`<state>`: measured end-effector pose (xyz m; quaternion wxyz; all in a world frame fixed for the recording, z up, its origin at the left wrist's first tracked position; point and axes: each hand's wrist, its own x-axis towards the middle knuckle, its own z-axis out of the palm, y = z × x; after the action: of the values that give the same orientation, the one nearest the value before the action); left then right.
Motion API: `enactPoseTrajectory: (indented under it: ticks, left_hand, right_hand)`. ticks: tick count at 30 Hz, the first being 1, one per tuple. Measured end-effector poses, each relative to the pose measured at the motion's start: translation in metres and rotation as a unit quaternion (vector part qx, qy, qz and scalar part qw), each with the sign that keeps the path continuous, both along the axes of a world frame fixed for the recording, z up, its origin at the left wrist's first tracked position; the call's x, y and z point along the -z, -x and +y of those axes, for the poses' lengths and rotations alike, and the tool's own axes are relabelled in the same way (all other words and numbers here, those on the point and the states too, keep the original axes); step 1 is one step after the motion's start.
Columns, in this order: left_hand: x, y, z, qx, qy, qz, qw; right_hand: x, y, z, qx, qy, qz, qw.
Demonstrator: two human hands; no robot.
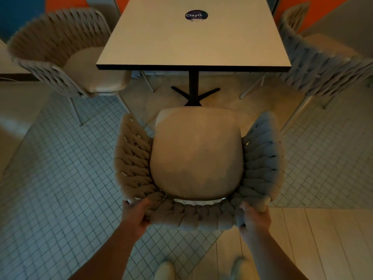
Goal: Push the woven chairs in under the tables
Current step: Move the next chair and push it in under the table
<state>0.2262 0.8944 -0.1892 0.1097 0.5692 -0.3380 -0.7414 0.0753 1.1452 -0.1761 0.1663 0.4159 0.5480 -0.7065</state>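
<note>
- the near woven chair stands upright in the middle of the view, its thick beige braided back and sides curving round a smooth tan seat cushion; its open front faces the table, and the seat's front edge sits short of the tabletop's near edge, above the black pedestal foot.
- the left woven chair stands beside the table's left edge, the seat partly under the tabletop.
- the right woven chair stands at the table's right edge, thin metal legs showing below.
- the table has a pale rectangular top with a dark rim and a round dark sticker.
</note>
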Motion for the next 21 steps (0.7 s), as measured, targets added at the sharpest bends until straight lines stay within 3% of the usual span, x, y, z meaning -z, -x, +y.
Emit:
enactPoseTrajectory:
  ticks: [13,21]
  left_hand:
    - [0.001,0.007,-0.011,0.010,0.028,-0.018,0.999]
    - [-0.006,0.016,-0.003,0.022,0.025,-0.009,0.999]
  right_hand:
    - [0.000,-0.001,-0.007,-0.009,0.011,0.025,1.000]
    - [-0.008,0.013,-0.003,-0.006,-0.016,-0.007,1.000]
